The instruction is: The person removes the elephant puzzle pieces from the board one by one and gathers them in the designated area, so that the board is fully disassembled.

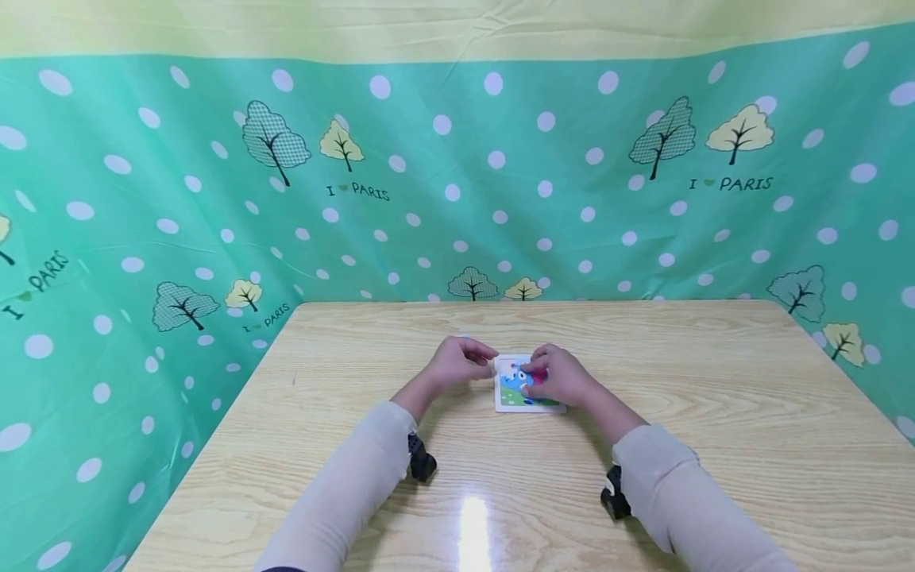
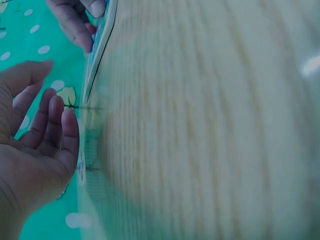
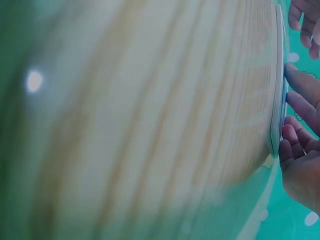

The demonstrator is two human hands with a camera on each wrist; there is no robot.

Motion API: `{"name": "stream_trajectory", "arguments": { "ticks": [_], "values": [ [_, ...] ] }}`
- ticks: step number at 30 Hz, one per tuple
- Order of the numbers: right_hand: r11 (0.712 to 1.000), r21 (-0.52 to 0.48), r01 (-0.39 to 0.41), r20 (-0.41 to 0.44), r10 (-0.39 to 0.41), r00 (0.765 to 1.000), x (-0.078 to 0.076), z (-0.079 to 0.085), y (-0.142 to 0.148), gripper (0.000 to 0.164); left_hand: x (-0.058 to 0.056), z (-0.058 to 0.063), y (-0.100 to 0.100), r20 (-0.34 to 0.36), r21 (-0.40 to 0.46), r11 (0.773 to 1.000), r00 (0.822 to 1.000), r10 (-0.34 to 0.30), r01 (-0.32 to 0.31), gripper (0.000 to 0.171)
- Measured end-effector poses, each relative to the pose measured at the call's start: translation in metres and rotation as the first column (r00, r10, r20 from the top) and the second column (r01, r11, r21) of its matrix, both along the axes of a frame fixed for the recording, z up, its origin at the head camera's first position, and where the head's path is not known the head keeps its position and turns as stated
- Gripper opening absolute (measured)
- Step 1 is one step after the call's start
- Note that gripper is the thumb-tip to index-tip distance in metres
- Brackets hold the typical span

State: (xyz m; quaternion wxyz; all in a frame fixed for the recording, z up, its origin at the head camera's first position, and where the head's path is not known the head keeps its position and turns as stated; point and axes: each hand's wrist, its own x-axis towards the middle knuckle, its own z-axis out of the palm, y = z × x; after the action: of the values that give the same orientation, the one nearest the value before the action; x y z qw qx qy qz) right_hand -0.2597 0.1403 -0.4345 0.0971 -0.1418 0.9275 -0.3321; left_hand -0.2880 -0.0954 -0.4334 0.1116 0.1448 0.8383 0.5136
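A thin square picture board (image 1: 530,409) with a white border lies flat on the table. Its picture has a blue cartoon figure (image 1: 509,378) on green ground, with a red patch partly hidden under my right hand. That right hand (image 1: 565,377) reaches over the board from the right, its fingertips (image 3: 295,100) pressing on the picture. My left hand (image 1: 461,361) hovers at the board's left edge with loosely bent fingers. In the left wrist view a space shows between the left thumb and fingers (image 2: 70,130), and nothing is held there.
The light wood-grain table (image 1: 715,413) spreads out on both sides. Behind my left hand a small light-blue thing (image 1: 463,335) peeks out. A green dotted cloth (image 1: 429,183) with printed trees hangs along the back and sides.
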Motion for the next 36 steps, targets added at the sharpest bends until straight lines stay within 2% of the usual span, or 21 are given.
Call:
{"name": "stream_trajectory", "arguments": {
  "ticks": [11,17,22,27,36],
  "values": [
    [0.998,-0.048,-0.034,-0.017,0.033,0.999,0.003,0.002,0.004,0.039,0.004,-0.003,0.005,-0.003,-0.048,0.998,0.999,-0.051,0.051,0.027],
    [0.999,-0.044,-0.033,-0.023,0.032,0.999,0.005,-0.001,0.005,0.036,0.008,-0.002,0.008,0.003,-0.116,0.991,0.998,-0.066,0.066,0.028],
    [0.998,-0.018,-0.065,-0.074,0.063,0.995,0.005,-0.003,0.005,0.033,0.01,-0.001,0.011,-0.01,-0.179,0.981,0.997,-0.074,0.071,0.032],
    [0.995,0.015,-0.097,-0.138,0.098,0.986,0.007,-0.003,0.005,0.032,0.009,-0.002,0.014,-0.022,-0.198,0.978,0.997,-0.075,0.069,0.034],
    [0.993,0.018,-0.114,-0.15,0.116,0.982,0.012,0.0,0.007,0.031,0.008,-0.005,0.016,-0.045,-0.241,0.966,0.993,-0.106,0.092,0.033]
  ]
}}
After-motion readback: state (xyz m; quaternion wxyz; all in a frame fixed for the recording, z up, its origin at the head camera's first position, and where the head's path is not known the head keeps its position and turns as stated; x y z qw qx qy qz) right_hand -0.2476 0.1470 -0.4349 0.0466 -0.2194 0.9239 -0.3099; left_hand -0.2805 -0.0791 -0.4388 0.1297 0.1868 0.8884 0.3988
